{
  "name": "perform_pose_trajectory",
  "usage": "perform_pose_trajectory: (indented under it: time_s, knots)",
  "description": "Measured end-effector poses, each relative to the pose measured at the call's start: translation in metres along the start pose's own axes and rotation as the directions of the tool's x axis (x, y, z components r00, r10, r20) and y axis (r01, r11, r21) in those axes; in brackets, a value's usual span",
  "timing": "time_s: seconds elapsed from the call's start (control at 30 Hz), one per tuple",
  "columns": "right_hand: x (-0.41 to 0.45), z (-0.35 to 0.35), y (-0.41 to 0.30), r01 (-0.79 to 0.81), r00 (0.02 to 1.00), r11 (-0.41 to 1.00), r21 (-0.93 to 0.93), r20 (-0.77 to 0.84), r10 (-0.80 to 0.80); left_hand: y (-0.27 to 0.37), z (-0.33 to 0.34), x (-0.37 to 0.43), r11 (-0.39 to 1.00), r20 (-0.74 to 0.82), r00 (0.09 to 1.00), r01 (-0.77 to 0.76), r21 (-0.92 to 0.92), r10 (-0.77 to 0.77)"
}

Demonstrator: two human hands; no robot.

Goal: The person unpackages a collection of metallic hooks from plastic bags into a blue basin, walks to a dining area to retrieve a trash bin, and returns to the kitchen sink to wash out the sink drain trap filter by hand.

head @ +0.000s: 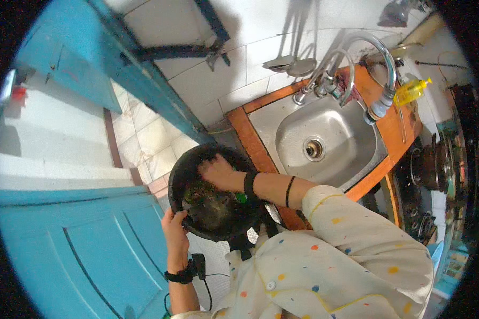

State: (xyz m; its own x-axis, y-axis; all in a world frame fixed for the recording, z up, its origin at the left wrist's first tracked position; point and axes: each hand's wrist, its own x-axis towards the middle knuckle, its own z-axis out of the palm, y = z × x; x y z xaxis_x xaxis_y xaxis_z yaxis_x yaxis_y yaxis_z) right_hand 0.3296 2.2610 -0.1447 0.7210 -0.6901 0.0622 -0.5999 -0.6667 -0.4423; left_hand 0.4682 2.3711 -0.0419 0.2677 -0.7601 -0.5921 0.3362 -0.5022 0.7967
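Observation:
A round black bin (175, 179), probably plastic, is in front of me, left of the sink and beside its counter edge. My left hand (175, 227) grips the bin's left rim, with the thumb over the edge. Inside the bin, near the far wall, is my right hand (218, 172). It is blurred, and its fingertips are lost in the dark, so I cannot tell whether it holds anything. Murky scraps (207, 209) with greenish bits lie at the bottom. A bright green piece (242, 197) shows below my right wrist.
To the right is a stainless steel sink (343, 147) in an orange-edged counter (259, 147), with a curved faucet (389, 60) above it. A yellow bottle (411, 91) stands beyond the faucet. Metal ladles (301, 67) hang on the tiled wall. Blue door panels (92, 239) stand at left.

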Motion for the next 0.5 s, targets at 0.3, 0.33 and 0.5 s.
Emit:
perform_pose_trajectory:
  time_s: [0.3, 0.33, 0.5]
  knots:
    - [0.003, -0.025, 0.008, -0.068, 0.977, 0.962, 0.263, 0.213, 0.011, -0.004, -0.005, 0.006, 0.999, -0.031, 0.999, -0.043, 0.017, 0.044]
    - [-0.005, -0.032, -0.002, 0.003, 0.990, 0.933, 0.359, 0.134, -0.054, -0.002, -0.002, 0.006, 0.999, -0.021, 0.999, -0.038, 0.024, 0.038]
    - [0.000, -0.024, 0.014, -0.007, 0.966, 0.952, 0.307, 0.247, -0.072, 0.004, 0.004, 0.003, 0.999, 0.039, 0.998, -0.048, 0.008, 0.048]
